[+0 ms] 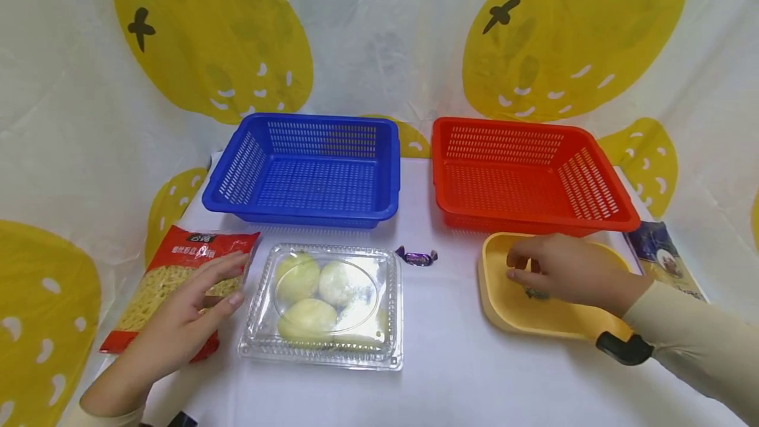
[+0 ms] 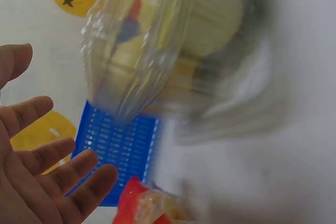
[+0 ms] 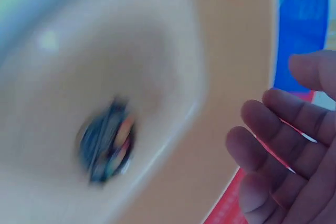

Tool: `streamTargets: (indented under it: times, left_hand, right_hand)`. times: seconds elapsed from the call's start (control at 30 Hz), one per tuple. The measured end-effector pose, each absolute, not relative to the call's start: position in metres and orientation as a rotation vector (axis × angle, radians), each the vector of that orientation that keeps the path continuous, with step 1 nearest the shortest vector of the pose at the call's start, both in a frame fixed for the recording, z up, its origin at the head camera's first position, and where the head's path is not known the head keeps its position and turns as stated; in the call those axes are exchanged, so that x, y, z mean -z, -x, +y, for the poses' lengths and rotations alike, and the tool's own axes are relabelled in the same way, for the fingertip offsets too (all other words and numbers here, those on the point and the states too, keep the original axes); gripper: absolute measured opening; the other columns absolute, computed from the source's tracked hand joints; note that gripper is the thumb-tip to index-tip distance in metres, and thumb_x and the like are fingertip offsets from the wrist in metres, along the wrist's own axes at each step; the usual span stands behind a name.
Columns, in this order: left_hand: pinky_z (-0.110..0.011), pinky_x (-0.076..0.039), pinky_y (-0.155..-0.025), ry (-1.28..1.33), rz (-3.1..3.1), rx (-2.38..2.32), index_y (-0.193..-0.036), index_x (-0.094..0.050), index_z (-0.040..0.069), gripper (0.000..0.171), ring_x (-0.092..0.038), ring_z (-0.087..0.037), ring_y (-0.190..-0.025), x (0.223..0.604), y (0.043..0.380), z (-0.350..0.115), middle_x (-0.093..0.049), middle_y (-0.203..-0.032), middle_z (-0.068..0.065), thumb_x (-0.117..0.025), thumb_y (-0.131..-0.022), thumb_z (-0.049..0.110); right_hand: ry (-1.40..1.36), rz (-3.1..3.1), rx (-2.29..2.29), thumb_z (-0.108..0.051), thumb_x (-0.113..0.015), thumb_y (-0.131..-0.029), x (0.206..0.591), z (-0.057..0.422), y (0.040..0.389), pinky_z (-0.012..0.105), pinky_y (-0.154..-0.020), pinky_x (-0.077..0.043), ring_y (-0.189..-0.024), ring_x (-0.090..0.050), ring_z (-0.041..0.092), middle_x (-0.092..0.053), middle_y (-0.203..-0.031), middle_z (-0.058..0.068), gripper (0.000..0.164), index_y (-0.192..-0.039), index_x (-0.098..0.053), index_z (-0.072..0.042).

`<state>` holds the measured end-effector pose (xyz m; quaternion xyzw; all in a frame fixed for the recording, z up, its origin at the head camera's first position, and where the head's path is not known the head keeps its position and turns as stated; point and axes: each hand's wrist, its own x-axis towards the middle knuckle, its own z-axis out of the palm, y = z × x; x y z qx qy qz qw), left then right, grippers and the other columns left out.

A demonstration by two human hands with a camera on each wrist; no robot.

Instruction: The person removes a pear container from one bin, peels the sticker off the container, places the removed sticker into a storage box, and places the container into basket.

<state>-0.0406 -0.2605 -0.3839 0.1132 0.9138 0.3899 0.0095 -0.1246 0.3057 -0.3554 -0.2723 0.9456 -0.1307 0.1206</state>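
My left hand (image 1: 186,315) hovers over a red bag of noodle-like food (image 1: 160,277), fingers spread and holding nothing. Right of it lies a clear plastic clamshell box (image 1: 323,354) with several pale yellow-green round fruits (image 1: 306,321) inside. My right hand (image 1: 572,272) is over a yellow plastic tub (image 1: 495,312), its fingers loosely bent and apart. In the right wrist view, a small dark item (image 3: 105,142) with coloured patches lies in the tub, too blurred to name; nothing shows between the fingers (image 3: 249,150).
A blue basket (image 1: 317,213) and a red basket (image 1: 534,221) stand side by side at the back. A purple wrapped candy (image 1: 418,257) lies between the box and the tub. A dark blue packet (image 1: 664,257) lies at the right edge, partly hidden by the right arm.
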Motion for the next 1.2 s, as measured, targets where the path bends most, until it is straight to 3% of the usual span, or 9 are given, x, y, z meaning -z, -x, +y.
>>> streamTargets:
  times: [0.23,0.37,0.47,0.6,0.8,0.9,1.0,1.13,1.2]
  left_hand:
    - [-0.011,-0.047,-0.087,-0.295,2.915,-1.253,-0.162,-0.046,0.014,0.059,-0.046,-0.049,-0.139,0.371,0.059,-0.278,-0.042,-0.163,-0.020,-0.066,-0.107,0.019]
    - [-0.050,-0.060,-0.096,-0.227,2.920,-1.241,-0.167,-0.038,0.015,0.060,-0.041,-0.056,-0.141,0.363,0.072,-0.288,-0.036,-0.166,-0.024,-0.059,-0.111,0.023]
    - [-0.084,-0.044,-0.094,-0.145,2.870,-1.275,-0.169,-0.030,0.016,0.062,-0.035,-0.061,-0.144,0.361,0.084,-0.297,-0.029,-0.169,-0.027,-0.054,-0.113,0.028]
    - [-0.087,-0.037,-0.098,-0.033,2.780,-1.326,-0.172,-0.022,0.017,0.067,-0.028,-0.063,-0.148,0.360,0.104,-0.309,-0.022,-0.171,-0.031,-0.049,-0.114,0.038]
    - [-0.080,-0.040,-0.105,-0.002,2.740,-1.372,-0.173,-0.017,0.017,0.068,-0.035,-0.060,-0.146,0.365,0.130,-0.322,-0.026,-0.169,-0.033,-0.045,-0.115,0.042]
    - [-0.056,-0.056,-0.102,0.008,2.726,-1.395,-0.173,-0.015,0.017,0.068,-0.049,-0.053,-0.136,0.373,0.141,-0.326,-0.033,-0.165,-0.033,-0.042,-0.116,0.042]
    - [-0.037,-0.057,-0.094,0.051,2.708,-1.418,-0.173,-0.014,0.017,0.069,-0.053,-0.044,-0.128,0.383,0.150,-0.329,-0.039,-0.161,-0.031,-0.040,-0.115,0.045]
    - [-0.045,-0.051,-0.102,0.077,2.633,-1.467,-0.174,-0.011,0.026,0.069,-0.051,-0.041,-0.131,0.396,0.162,-0.330,-0.038,-0.164,-0.027,-0.037,-0.115,0.050]
    - [-0.042,-0.050,-0.101,0.069,2.608,-1.497,-0.174,-0.010,0.030,0.068,-0.051,-0.039,-0.129,0.401,0.166,-0.331,-0.038,-0.162,-0.026,-0.036,-0.115,0.051]
  right_hand:
    - [0.765,2.782,0.629,-0.036,-0.081,-0.097,0.342,0.264,0.100,0.025,-0.070,-0.055,-0.085,-0.060,0.006,-0.064,-0.090,-0.021,0.013,-0.105,-0.072,-0.032]
    - [0.620,2.717,0.819,-0.040,-0.078,-0.099,0.341,0.243,0.089,0.028,-0.075,-0.057,-0.097,-0.064,0.010,-0.069,-0.106,-0.015,0.026,-0.121,-0.072,-0.026]
    - [0.509,2.643,0.939,-0.042,-0.076,-0.100,0.343,0.227,0.082,0.033,-0.081,-0.058,-0.106,-0.066,0.014,-0.070,-0.120,-0.006,0.043,-0.136,-0.065,-0.022]
    - [0.436,2.525,1.054,-0.047,-0.073,-0.101,0.347,0.208,0.073,0.039,-0.086,-0.056,-0.113,-0.065,0.019,-0.063,-0.138,0.002,0.059,-0.152,-0.051,-0.025]
    - [0.399,2.369,1.244,-0.044,-0.069,-0.104,0.365,0.178,0.068,0.046,-0.093,-0.056,-0.122,-0.061,0.027,-0.049,-0.157,0.014,0.073,-0.165,-0.033,-0.024]
    - [0.362,2.339,1.319,-0.043,-0.068,-0.103,0.376,0.162,0.068,0.052,-0.099,-0.054,-0.127,-0.059,0.032,-0.045,-0.162,0.016,0.079,-0.168,-0.028,-0.024]
    - [0.306,2.319,1.368,-0.045,-0.069,-0.102,0.387,0.148,0.069,0.059,-0.105,-0.051,-0.136,-0.055,0.035,-0.041,-0.165,0.012,0.082,-0.170,-0.027,-0.027]
    - [0.275,2.317,1.431,-0.045,-0.070,-0.102,0.401,0.135,0.068,0.064,-0.109,-0.048,-0.145,-0.047,0.039,-0.031,-0.171,0.010,0.086,-0.171,-0.023,-0.027]
    - [0.284,2.333,1.464,-0.042,-0.072,-0.102,0.409,0.129,0.067,0.064,-0.109,-0.048,-0.147,-0.044,0.041,-0.028,-0.173,0.011,0.089,-0.172,-0.021,-0.024]
